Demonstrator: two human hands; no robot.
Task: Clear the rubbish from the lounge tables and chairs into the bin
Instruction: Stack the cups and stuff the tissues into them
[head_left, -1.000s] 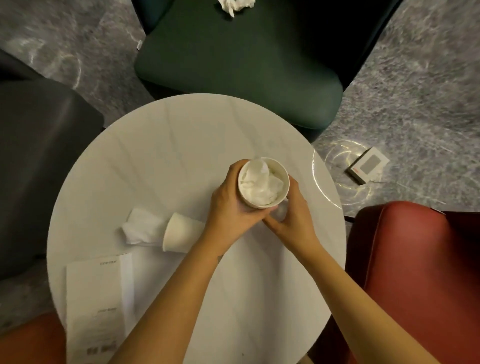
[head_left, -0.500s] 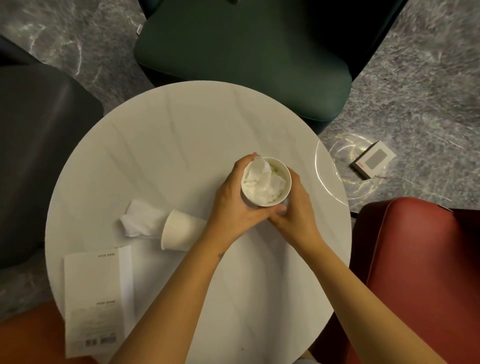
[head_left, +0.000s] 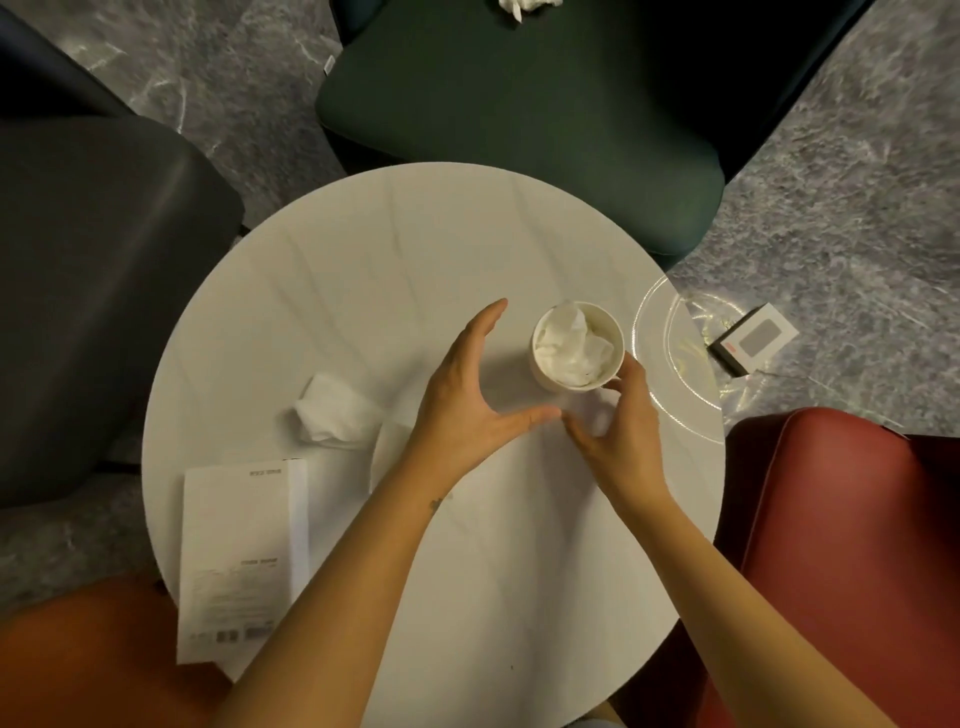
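A white paper cup (head_left: 576, 345) stuffed with crumpled tissue stands upright right of the middle of the round white table (head_left: 363, 270). My right hand (head_left: 621, 431) curls its fingers against the cup's lower right side. My left hand (head_left: 467, 400) hovers open just left of the cup, not touching it. A second paper cup (head_left: 387, 449) lies on its side, mostly hidden behind my left forearm, with a crumpled tissue (head_left: 332, 415) beside it. A printed white paper (head_left: 239, 561) lies at the table's near left edge. More crumpled tissue (head_left: 524, 5) sits on the green chair.
A green chair (head_left: 519, 114) stands beyond the table, a dark grey one (head_left: 93, 270) to the left, a red one (head_left: 857, 545) to the right, an orange seat (head_left: 78, 649) at near left. A clear plastic disc (head_left: 675, 358) overhangs the table's right edge. A small box (head_left: 756, 343) lies on the floor.
My left hand has let go of the stuffed cup and opened, drawing away to the left. The cup now stands on the table with only my right hand on it.
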